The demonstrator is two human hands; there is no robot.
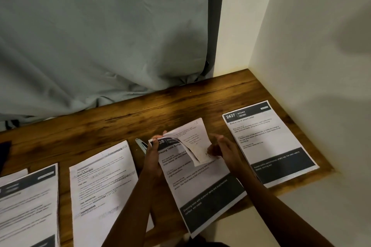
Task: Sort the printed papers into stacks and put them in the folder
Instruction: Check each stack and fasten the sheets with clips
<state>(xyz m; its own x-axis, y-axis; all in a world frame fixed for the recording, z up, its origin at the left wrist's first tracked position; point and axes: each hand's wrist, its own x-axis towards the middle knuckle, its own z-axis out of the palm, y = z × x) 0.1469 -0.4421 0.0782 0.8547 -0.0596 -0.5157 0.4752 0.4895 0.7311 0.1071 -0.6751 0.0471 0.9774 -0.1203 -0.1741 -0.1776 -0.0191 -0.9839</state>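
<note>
The main risk was judged to lie in the curled sheet (195,138), which was lifted and bent over between the hands: a quick pull could crease or tear it, and it could be dropped onto the wrong stack, since several pages with similar dark bands were laid close by. The Dressing Table sheet (200,186) was held partly beyond the near edge of the wooden desk (120,122), so a loosened grip could let it slide off. The left hand (153,156) was closed on that sheet's top left corner, thumb pressed on the dark heading. The right hand (224,151) was blurred; its thumb was seen against the curled sheet's lower right edge with the fingers raised, but whether the page was pinched or only touched could not be told. A Kitchen sheet (269,142) was laid flat just right of the right hand. A plain text stack (102,186) was placed just left of the left hand, and a dark-banded stack (28,206) further left. A small metal object (141,145) was seen just beyond the left hand. No folder could be made out.
</note>
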